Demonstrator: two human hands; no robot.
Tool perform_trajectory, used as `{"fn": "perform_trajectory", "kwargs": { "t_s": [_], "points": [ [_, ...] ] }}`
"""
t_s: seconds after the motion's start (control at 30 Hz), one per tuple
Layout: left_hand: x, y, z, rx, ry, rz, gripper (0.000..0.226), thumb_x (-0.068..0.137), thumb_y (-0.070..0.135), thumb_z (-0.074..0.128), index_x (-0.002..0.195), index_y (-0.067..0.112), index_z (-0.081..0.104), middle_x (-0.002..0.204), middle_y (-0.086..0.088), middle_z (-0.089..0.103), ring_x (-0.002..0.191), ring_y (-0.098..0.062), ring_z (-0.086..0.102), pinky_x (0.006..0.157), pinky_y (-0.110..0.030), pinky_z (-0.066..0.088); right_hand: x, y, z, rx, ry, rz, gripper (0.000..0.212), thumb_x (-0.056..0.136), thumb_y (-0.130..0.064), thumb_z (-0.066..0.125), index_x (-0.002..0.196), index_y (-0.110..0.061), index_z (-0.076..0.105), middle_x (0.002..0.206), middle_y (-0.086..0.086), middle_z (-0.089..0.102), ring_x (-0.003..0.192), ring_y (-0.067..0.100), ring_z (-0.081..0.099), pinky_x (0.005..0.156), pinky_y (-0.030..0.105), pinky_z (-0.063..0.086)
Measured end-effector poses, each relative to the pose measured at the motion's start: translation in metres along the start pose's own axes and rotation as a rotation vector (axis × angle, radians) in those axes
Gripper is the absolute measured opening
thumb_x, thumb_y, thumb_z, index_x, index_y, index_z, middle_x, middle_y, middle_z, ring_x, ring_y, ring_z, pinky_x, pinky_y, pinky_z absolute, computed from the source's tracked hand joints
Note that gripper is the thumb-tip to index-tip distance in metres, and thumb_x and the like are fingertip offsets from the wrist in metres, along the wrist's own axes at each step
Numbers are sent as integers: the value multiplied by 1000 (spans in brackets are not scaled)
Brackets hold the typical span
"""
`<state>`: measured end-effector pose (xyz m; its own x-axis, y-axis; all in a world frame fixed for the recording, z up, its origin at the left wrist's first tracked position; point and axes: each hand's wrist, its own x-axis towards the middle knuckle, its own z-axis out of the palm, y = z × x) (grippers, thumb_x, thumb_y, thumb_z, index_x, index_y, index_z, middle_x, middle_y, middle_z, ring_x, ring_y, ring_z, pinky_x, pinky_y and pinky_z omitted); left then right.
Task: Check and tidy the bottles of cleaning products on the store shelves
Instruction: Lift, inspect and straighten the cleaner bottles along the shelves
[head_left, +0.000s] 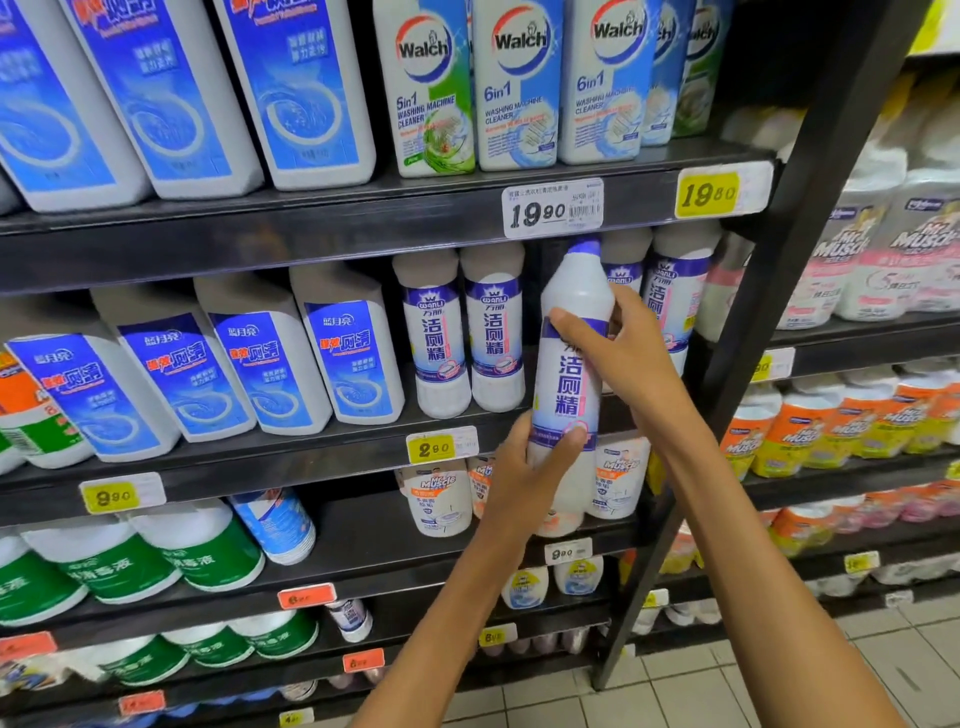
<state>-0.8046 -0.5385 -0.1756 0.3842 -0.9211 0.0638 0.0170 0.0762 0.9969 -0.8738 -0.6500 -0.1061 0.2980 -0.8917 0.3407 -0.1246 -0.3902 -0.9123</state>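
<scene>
While the left hand (511, 457) grips its base and the right hand (608, 338) wraps fingers round its shoulder, the Wanli toilet cleaner bottle (569, 374) hangs label-out before the 2.90 price tag's (435, 448) shelf, seemingly for inspection.
</scene>
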Motion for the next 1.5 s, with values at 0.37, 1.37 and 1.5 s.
{"fn": "perform_trajectory", "kwargs": {
  "t_s": [0.37,1.37,1.5],
  "points": [
    [45,-13,20,273,347,199,64,82,15,71,137,11,37,132,-9,49,118,-17,49,88,-8,43,22,-4,15,-5,117,-217,40,84,-21,71,111,1,51,111,16,48,102,30,58,89,47,50],
    [58,-33,48,667,507,250,64,89,10,60,145,15,28,149,-2,31,106,-17,61,72,-31,57,34,16,10,-630,208,-526,54,80,-24,74,118,7,52,112,25,55,96,40,48,81,38,37],
    [54,-35,46,728,425,258,72,89,8,57,149,15,17,157,3,14,112,-12,57,73,-28,55,38,16,13,-721,278,-563,46,78,-26,75,107,5,56,103,23,58,88,40,53,74,46,43]
  ]
}}
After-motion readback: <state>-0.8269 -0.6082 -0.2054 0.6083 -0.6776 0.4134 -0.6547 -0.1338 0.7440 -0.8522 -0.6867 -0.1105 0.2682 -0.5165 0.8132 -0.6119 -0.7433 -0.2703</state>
